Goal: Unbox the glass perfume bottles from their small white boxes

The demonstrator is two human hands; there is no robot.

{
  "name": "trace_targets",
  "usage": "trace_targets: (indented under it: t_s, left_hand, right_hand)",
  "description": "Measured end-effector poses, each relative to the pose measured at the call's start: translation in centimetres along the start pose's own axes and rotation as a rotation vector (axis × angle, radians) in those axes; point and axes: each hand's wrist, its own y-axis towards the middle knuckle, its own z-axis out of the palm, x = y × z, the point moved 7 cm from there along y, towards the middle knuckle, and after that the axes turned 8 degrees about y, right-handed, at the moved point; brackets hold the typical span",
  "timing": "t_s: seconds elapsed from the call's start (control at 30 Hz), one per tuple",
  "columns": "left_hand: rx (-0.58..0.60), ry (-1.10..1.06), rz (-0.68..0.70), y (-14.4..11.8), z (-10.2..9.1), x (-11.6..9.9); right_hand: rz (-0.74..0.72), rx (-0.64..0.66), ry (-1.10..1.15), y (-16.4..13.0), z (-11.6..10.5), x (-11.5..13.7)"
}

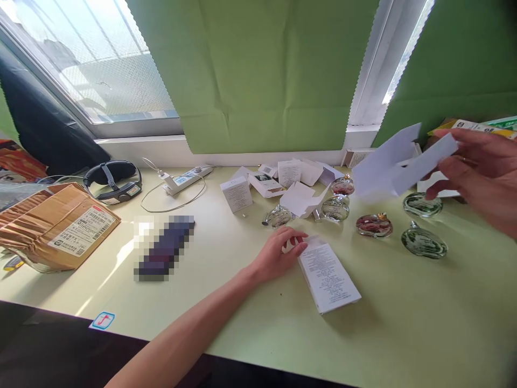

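My right hand [480, 167] is raised at the right, pinching a folded white card [377, 167] between thumb and fingers. The card hangs over the table, its panels spread at angles. On the tabletop my left hand [278, 249] has its fingers curled at the far left corner of a white printed box [329, 277]. That box lies flat, with its far end open. Behind and right of it are glass perfume bottles: a clear one [278, 216], another clear one [335, 208], a reddish one [374, 225] and a green-tinted one [424, 241].
Several white cartons and loose flaps [288, 173] crowd the back of the table [226, 302]. At the left are a brown parcel [60, 226], a black head strap device [115, 183], a power strip [188, 179] with its cable, and a blurred dark object [165, 250].
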Motion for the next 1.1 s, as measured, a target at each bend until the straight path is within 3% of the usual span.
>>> trace_targets:
  t_s: [0.1,0.23,0.4,0.57,0.7,0.9,1.0,1.1]
  left_hand:
    - [-0.067,-0.139,0.006,-0.1,-0.7,-0.3]
    - [-0.026,-0.329,0.034,-0.3,-0.4,-0.2]
    - [0.070,-0.450,-0.036,-0.5,0.7,0.5]
    - [0.001,-0.583,-0.072,-0.4,0.6,0.2]
    - [-0.054,-0.486,-0.003,-0.4,0.1,-0.7]
    - [-0.066,-0.271,0.046,-0.7,-0.2,-1.2]
    - [-0.062,-0.223,0.051,-0.8,-0.2,-1.3]
    - [-0.087,-0.192,0.074,-0.9,-0.1,-1.4]
  right_hand:
    - [0.076,0.253,0.289,-2.7,3.6,-0.6]
    - [0.191,0.506,0.491,-5.9,8.5,-3.7]
    - [0.229,0.673,0.554,-8.5,13.1,-5.6]
    - [0.349,0.540,0.710,-10.4,14.8,-5.9]
    - [0.492,0.701,0.771,-12.8,16.5,-5.2]
    - [0.497,0.837,0.774,-14.3,17.1,-4.2]
    - [0.553,0.847,0.790,-14.6,17.0,-5.0]
    - [0.602,0.771,0.794,-14.3,16.5,-5.7]
